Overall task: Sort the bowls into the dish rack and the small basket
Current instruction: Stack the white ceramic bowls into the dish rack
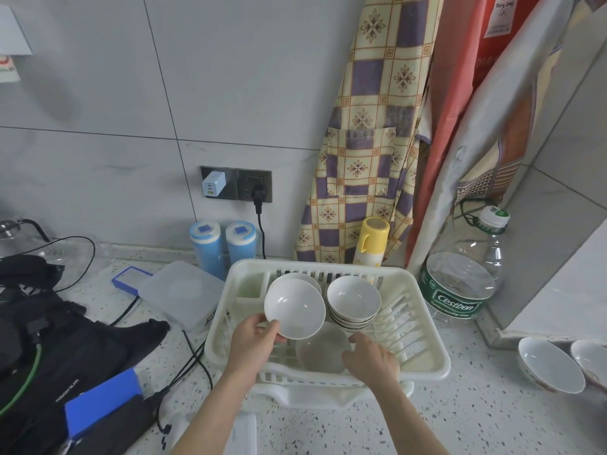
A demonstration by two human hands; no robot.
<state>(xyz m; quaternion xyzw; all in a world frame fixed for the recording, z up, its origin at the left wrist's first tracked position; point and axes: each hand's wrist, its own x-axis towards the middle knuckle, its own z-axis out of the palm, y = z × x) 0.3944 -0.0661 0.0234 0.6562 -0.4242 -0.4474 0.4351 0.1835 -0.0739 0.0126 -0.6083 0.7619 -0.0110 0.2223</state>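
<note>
A cream plastic dish rack (423, 326) stands on the speckled counter. My left hand (254, 341) grips the rim of a white bowl (295, 307), tilted up over the rack's left side. Behind it another white bowl (312, 278) leans on edge. A stack of several white bowls (354, 298) stands in the rack's middle. My right hand (372, 357) touches the edge of a greyish bowl (323, 348) lying at the rack's front; its fingers curl at the rim. Two more bowls (550, 364) rest on the counter at the right. No small basket is identifiable.
A large water bottle (460, 280) stands right of the rack. A yellow mug (372, 239) and two blue canisters (223, 246) line the wall. A clear lidded box (182, 292), black bags (49, 339), cables and a blue box (101, 402) crowd the left.
</note>
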